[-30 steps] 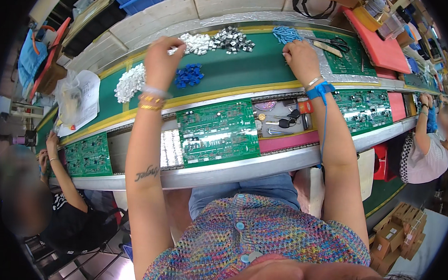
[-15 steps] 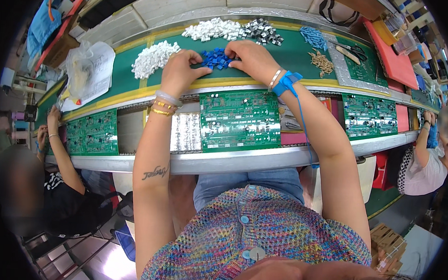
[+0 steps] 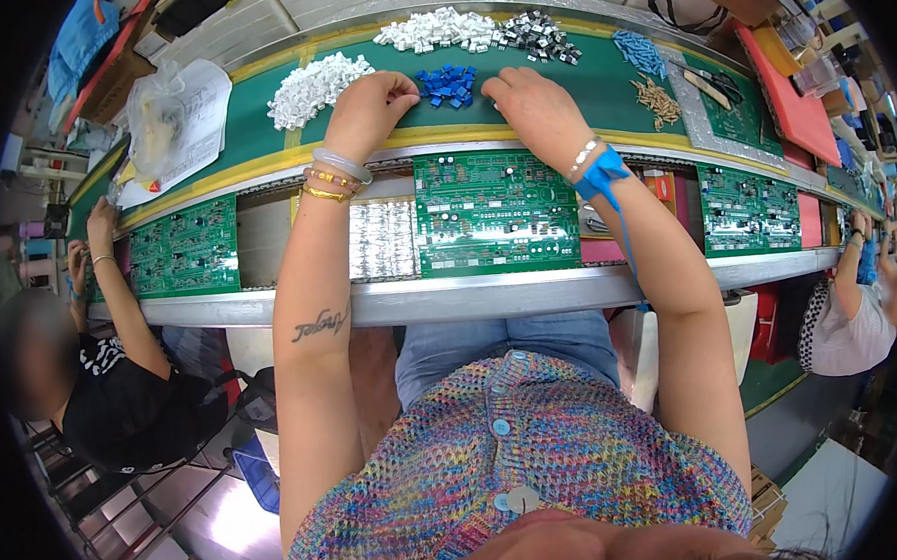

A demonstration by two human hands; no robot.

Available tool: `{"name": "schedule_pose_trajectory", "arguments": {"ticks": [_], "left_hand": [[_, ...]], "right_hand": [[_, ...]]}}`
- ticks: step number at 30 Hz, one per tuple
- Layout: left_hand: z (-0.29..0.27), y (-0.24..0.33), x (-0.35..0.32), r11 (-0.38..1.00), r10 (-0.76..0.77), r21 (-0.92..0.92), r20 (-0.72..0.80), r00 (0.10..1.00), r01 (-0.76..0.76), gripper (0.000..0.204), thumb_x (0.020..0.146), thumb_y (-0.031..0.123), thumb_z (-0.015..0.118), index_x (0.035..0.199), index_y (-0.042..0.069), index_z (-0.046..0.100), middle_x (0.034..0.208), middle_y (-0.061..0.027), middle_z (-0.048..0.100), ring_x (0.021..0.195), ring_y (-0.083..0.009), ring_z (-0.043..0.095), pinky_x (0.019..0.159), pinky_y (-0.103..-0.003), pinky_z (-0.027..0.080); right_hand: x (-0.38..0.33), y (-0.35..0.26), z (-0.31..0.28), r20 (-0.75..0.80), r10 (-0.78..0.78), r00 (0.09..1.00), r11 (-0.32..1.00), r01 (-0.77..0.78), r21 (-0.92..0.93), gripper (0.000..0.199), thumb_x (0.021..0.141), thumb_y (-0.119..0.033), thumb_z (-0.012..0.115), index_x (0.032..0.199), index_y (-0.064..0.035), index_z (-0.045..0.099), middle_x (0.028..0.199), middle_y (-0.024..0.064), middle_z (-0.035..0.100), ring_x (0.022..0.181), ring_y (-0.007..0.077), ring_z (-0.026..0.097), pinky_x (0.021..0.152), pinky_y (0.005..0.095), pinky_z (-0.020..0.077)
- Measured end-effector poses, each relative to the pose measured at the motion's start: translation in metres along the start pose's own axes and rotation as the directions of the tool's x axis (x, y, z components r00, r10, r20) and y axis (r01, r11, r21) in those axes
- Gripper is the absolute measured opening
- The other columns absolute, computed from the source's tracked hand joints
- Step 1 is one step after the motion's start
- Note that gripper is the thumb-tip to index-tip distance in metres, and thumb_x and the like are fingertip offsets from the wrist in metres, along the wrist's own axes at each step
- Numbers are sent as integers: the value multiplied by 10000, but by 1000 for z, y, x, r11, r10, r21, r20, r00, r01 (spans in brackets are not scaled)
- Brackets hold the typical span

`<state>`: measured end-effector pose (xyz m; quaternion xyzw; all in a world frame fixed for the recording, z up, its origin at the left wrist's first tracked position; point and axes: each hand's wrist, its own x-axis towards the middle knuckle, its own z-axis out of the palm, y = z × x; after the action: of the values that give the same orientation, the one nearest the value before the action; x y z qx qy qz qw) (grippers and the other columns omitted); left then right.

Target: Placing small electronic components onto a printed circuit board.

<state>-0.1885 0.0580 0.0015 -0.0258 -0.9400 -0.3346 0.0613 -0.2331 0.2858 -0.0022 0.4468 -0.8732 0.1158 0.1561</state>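
Nearest: green circuit board (image 3: 496,214) flat on conveyor rail directly before person, second green board (image 3: 185,246) further left. Beyond, on green desk (image 3: 597,86): left hand (image 3: 368,101) curled, fingertips at left edge of blue component pile (image 3: 447,84); right hand (image 3: 531,105) curled, fingers bent down just right of pile; whether either pinches a part, cannot tell. Farther: white component heap (image 3: 315,86) left, grey parts (image 3: 539,34) at far edge.

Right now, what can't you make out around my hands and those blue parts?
Head view only:
- left hand: fingertips curl under, so any grip is hidden.
- right hand: palm faces down, hiding what is under it.
- blue parts: too small to tell their type.
- green circuit board: markings too small to make out.
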Motion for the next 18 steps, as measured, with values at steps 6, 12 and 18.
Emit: {"name": "schedule_pose_trajectory", "arguments": {"ticks": [6,12,18], "left_hand": [[-11,2,-1,985,-47,-166,-36,998,41,160,861,100,592,998,28,632,858,-64,659,770,-140,619,718,-263,488],[-29,13,-47,983,82,-164,-35,996,-87,176,863,63,586,1024,14,634,926,-55,645,820,-106,600,746,-233,472],[-27,2,-83,923,-95,-377,-22,995,80,185,818,43,630,1000,26,659,875,-55,620,780,-125,599,724,-245,476]], "right_hand": [[-16,-50,-39,50,133,990,849,-140,510,94,815,-151,592,862,-71,608,789,123,631,742,313,614,674,416,485],[-10,-84,-24,167,148,975,761,-220,610,102,774,-122,630,844,-52,605,810,114,616,798,304,600,710,404,475],[-11,-89,8,28,101,994,810,-99,578,67,742,-80,647,781,-38,613,891,79,576,906,272,539,783,368,452]]}}
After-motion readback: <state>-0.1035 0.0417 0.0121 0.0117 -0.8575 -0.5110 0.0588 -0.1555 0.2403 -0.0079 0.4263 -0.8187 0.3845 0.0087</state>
